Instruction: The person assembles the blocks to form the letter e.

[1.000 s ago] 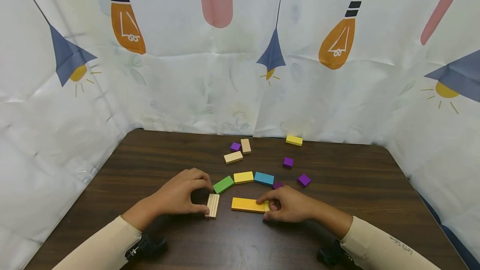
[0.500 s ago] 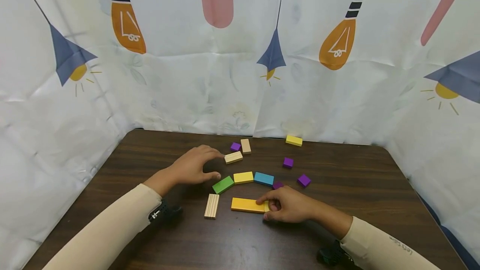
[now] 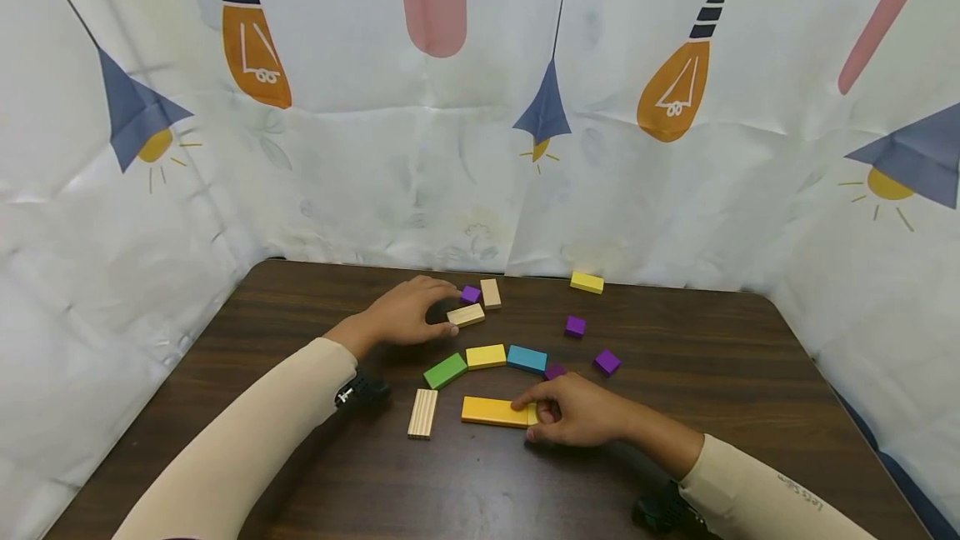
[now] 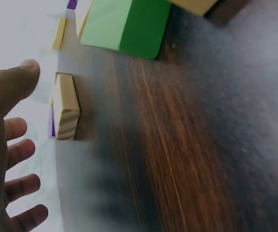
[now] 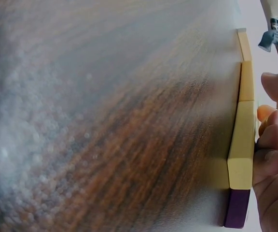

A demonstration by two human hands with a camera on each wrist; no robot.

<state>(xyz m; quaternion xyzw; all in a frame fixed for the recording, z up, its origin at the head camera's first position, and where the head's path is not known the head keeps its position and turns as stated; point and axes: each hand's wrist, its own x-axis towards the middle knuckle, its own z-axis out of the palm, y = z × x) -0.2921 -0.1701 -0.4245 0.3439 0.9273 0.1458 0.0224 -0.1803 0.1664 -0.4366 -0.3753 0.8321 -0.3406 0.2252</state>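
Observation:
In the head view my left hand [image 3: 408, 311] reaches over the table, fingertips near a plain wooden block [image 3: 466, 316] and a purple cube [image 3: 470, 295]. The left wrist view shows its thumb and fingers spread, with a gap to the plain block [image 4: 67, 106]. My right hand [image 3: 577, 408] stays at the right end of an orange-yellow row. Its index finger touches the top of the orange block [image 3: 491, 411]. In the right wrist view the thumb stands apart above the yellow block [image 5: 243, 140], other fingers bent behind it. A purple cube [image 5: 238, 208] sits at that block's near end.
An arc of green [image 3: 446, 371], yellow [image 3: 486, 357] and blue [image 3: 527, 359] blocks lies beyond the row. Left of the row is a striped wooden block [image 3: 423, 414]. Purple cubes [image 3: 576, 327] and a yellow block [image 3: 587, 282] lie farther back on the brown table [image 3: 337, 457].
My left hand has left the striped wooden block and moved forward and right to the plain block and purple cube at the back. The right hand has stayed in place.

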